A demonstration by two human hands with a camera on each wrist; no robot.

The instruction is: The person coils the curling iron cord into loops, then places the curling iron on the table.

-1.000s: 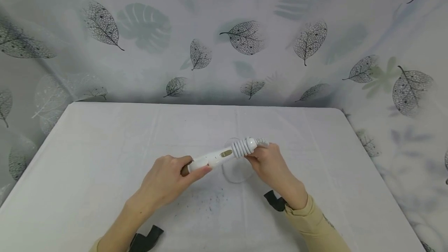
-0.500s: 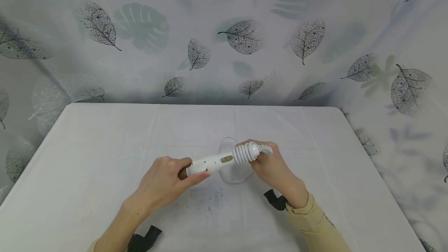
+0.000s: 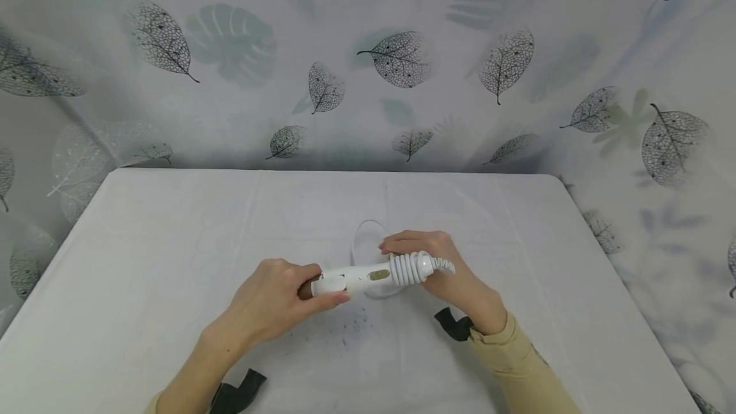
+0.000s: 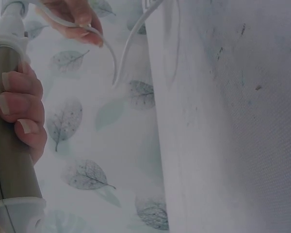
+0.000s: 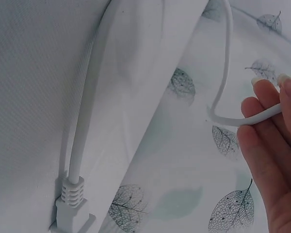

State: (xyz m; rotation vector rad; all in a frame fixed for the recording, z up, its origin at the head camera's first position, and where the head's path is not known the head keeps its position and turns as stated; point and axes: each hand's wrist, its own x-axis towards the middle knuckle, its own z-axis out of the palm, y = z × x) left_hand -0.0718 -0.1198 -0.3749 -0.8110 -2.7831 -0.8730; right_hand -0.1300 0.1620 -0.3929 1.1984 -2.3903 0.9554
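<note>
In the head view, a white hair styling iron (image 3: 356,280) lies nearly level across the middle, held above the table. My left hand (image 3: 267,299) grips its left end; in the left wrist view the fingers (image 4: 24,102) curl round its bronze barrel (image 4: 12,160). White cord coils (image 3: 408,268) wrap the handle's right end, beside a gold oval panel (image 3: 379,274). My right hand (image 3: 462,289) is behind and right of the coils. In the right wrist view it pinches the loose cord (image 5: 228,53) between thumb and fingers.
A loop of cord (image 3: 353,245) hangs behind the iron. The plug (image 5: 72,213) shows low in the right wrist view. Dark specks (image 3: 356,321) mark the white table (image 3: 172,229) in front of the iron. Leaf-patterned cloth (image 3: 356,11) hangs behind and at the sides.
The iron's right end has swung down toward me, from slanting upward to nearly level. My right hand has moved from the handle's tip round to its far side. The left hand keeps its grip.
</note>
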